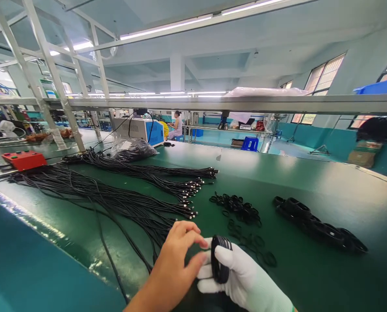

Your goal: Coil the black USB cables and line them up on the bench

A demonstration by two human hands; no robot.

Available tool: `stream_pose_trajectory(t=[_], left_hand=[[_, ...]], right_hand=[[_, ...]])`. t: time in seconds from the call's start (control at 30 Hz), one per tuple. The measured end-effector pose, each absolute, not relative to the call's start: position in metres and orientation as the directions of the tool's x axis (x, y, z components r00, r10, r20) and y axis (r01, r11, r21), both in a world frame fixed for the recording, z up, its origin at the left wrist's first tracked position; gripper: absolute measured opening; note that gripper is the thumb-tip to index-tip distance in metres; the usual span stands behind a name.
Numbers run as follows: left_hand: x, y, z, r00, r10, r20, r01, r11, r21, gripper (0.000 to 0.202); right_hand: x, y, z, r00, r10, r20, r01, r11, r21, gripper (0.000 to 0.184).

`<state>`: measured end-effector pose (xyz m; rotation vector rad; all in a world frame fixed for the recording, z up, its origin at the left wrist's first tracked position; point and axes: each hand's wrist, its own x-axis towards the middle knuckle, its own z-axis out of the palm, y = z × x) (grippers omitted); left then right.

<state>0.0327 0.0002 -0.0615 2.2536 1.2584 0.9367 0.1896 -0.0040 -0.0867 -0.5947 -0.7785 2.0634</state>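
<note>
A coiled black cable (220,271) is gripped in my right hand (245,275), which wears a white glove; the thumb presses on one side and the fingers wrap behind. Just left of the coil is my bare left hand (177,258), its thumb and fingers apart and curved toward the gloved fingertips. I see nothing in it. Long black cables (115,199) with metal-tipped plugs lie in bundles left of my hands. Beyond the coil sits a pile of small black rings (237,207). Several coiled black cables (320,225) rest in a row to the right.
The green table (245,164) carries a red button box (24,160), a clear plastic bag (131,149) with black contents, and a blue-and-white machine (144,130). An overhead shelf rail (213,103) crosses in front. A seated person (177,125) is in the background.
</note>
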Motion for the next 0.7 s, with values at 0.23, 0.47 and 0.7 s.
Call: stream_pose_trajectory(t=[0.23,0.47,0.7], left_hand=[[0.035,-0.017,-0.09,0.424,0.8,0.425,0.497,-0.597,0.629,0.01],[0.028,0.002,-0.043,0.357,0.924,0.138,0.495,-0.312,0.811,0.023],[0.035,0.011,-0.046,0.439,0.887,0.144,0.633,-0.419,0.651,0.022]], right_hand=[[0.188,-0.004,-0.088,-0.499,0.863,-0.079,-0.635,-0.426,-0.644,0.029],[0.194,-0.008,-0.089,-0.643,0.75,-0.155,-0.446,-0.532,-0.719,0.03],[0.191,-0.011,-0.086,-0.673,0.714,-0.192,-0.346,-0.533,-0.772,0.031]])
